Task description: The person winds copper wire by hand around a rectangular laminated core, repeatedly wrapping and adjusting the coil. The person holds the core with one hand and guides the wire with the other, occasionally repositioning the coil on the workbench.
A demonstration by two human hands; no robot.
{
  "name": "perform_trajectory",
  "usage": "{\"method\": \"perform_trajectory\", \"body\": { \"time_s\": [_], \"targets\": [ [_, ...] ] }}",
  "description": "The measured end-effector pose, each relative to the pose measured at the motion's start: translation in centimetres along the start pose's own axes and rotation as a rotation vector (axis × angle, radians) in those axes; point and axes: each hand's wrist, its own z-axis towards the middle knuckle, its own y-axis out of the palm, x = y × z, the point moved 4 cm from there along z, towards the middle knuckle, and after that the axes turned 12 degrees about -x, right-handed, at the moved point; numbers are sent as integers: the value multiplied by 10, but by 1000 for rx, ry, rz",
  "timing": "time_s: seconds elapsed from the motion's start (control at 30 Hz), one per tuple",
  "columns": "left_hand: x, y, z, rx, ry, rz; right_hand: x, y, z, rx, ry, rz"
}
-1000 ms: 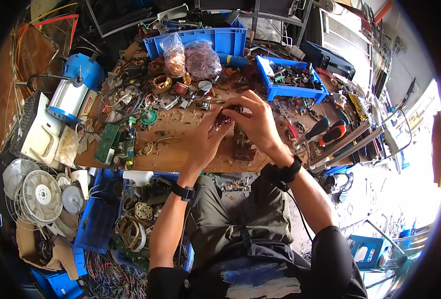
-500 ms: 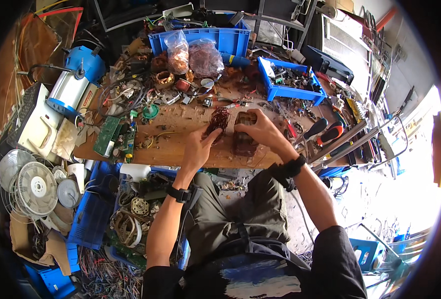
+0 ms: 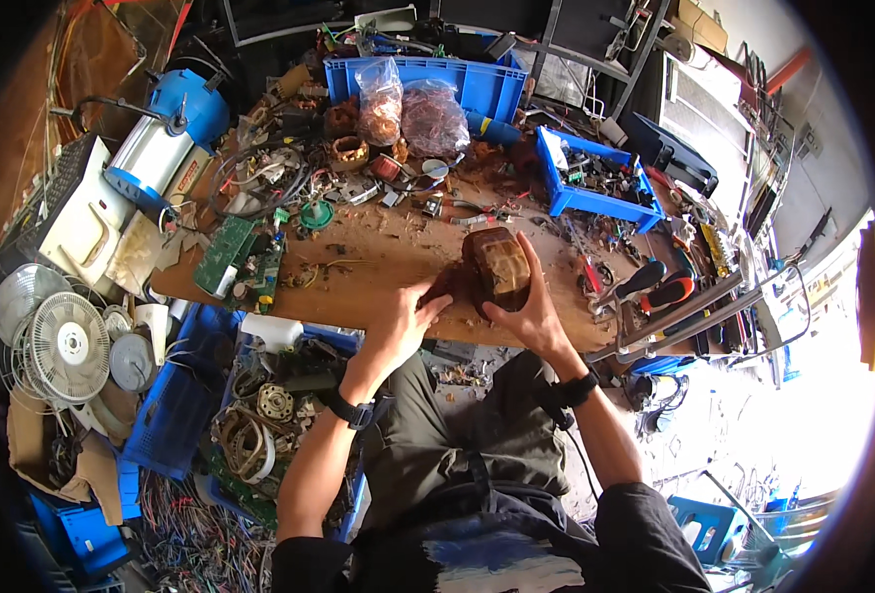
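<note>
Motor [image 3: 499, 269] now sits at the counter's [image 3: 358, 287] near edge, lower than half a second ago. Right hand [image 3: 528, 311] cups it from below, fingers wrapped; left hand [image 3: 403, 321] lies spread, fingertips touching its left side.

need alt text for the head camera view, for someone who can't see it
Seen from above, a person's right hand grips a brown motor part over a cluttered wooden workbench, with the left hand touching its side. Blue bins, bagged copper wire and circuit boards lie around.
</note>
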Motion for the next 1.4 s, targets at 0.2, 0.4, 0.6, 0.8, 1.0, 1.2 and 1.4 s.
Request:
{"method": "perform_trajectory", "body": {
  "time_s": [0.2, 0.4, 0.6, 0.8, 1.0, 1.2, 1.4],
  "targets": [
    [28, 16, 11, 23, 115, 444, 12, -13, -14, -77, 161, 358],
    [44, 27, 27, -31, 139, 423, 18, -25, -24, -136, 4, 361],
    [42, 31, 43, -41, 11, 327, 44, -45, -21, -102, 266, 744],
    [20, 46, 50, 35, 31, 100, 38, -56, -19, -177, 326, 542],
    [18, 37, 21, 65, 28, -301, 45, -56, -23, -132, 247, 331],
    [17, 27, 24, 148, -28, -21, 37, -55, -24, -178, 256, 363],
    [4, 44, 37, 232, 59, -179, 33, -50, -25, -70, 178, 379]
  ]
}}
